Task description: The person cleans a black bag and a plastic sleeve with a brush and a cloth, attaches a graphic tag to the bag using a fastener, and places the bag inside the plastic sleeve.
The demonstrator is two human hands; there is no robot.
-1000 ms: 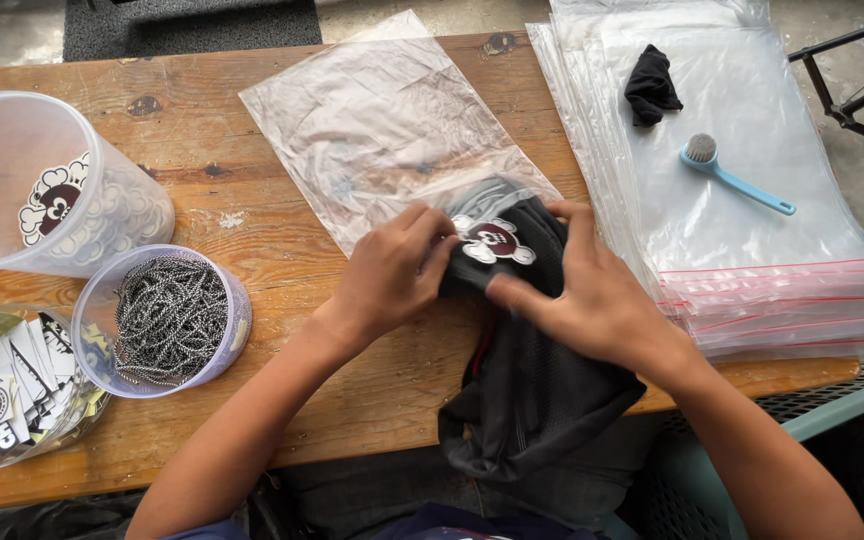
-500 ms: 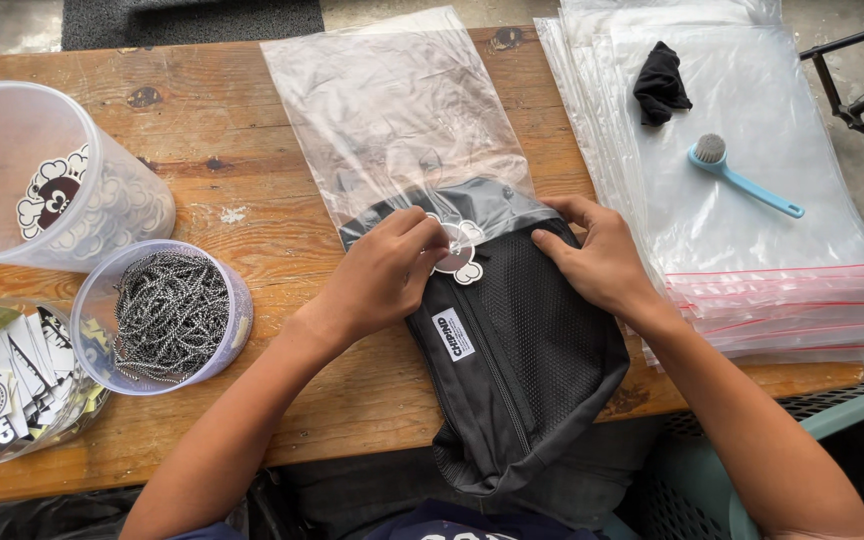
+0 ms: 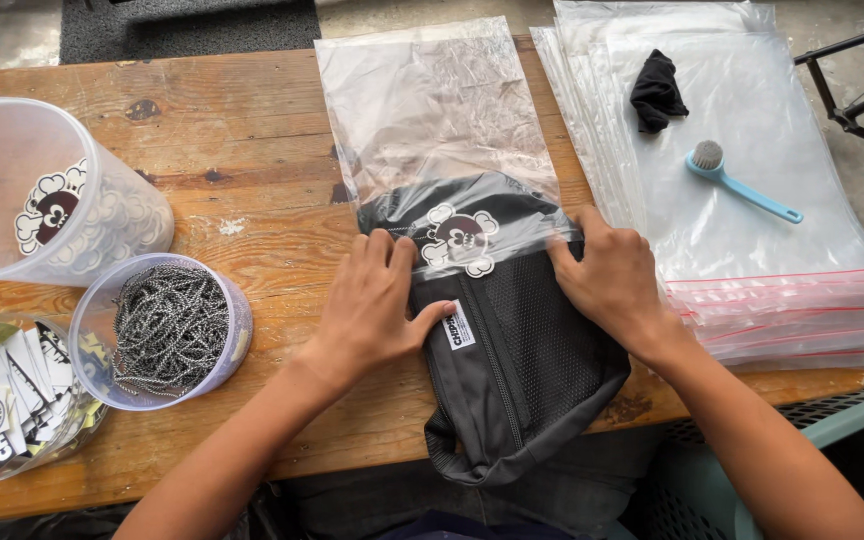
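A dark grey bag (image 3: 517,370) with a mesh panel and a small white label lies flat on the wooden table (image 3: 242,150). Its top end sits inside the mouth of a clear plastic bag (image 3: 432,110). A round skull-shaped tag (image 3: 460,238) rests on that end under the plastic. My left hand (image 3: 377,300) grips the left edge of the plastic bag's mouth beside the grey bag. My right hand (image 3: 607,280) grips the right edge of the mouth, fingers over the mesh side.
A stack of clear zip bags (image 3: 752,230) lies at the right with a black cloth (image 3: 657,90) and a blue brush (image 3: 737,180) on top. At the left stand a tub of skull tags (image 3: 47,210), a tub of ball chains (image 3: 167,330) and a tub of stickers (image 3: 12,400).
The grey bag was bunched under both hands, then was laid out flat. Its top end has slid into the clear bag, and both hands have moved to the bag's mouth.
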